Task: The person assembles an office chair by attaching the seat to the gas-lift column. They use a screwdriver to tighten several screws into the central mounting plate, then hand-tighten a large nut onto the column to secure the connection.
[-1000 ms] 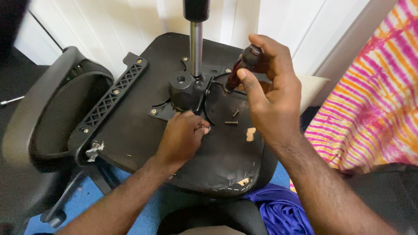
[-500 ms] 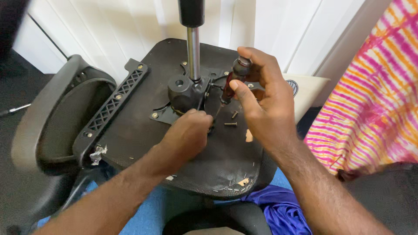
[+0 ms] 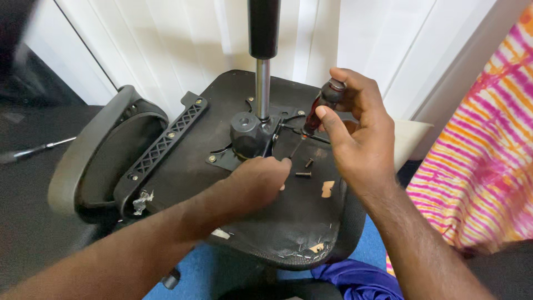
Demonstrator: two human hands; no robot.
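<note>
Head view is showing an overturned black office chair seat underside point(image 3: 183, 183) with its black armrest point(image 3: 105, 161) at the left edge; the right hand point(image 3: 355, 139) is wrapping its fingers around a dark red-handled screwdriver point(image 3: 322, 108), the tip pointing down at the black metal mechanism plate point(image 3: 250, 139) near the seat's middle; the left hand point(image 3: 261, 180) is resting curled just below that plate, fingertips pinching something too small to tell; two loose black screws point(image 3: 304, 169) are lying on the seat just beside both hands; a chrome gas-lift column point(image 3: 262, 83) is rising upright from the plate.
</note>
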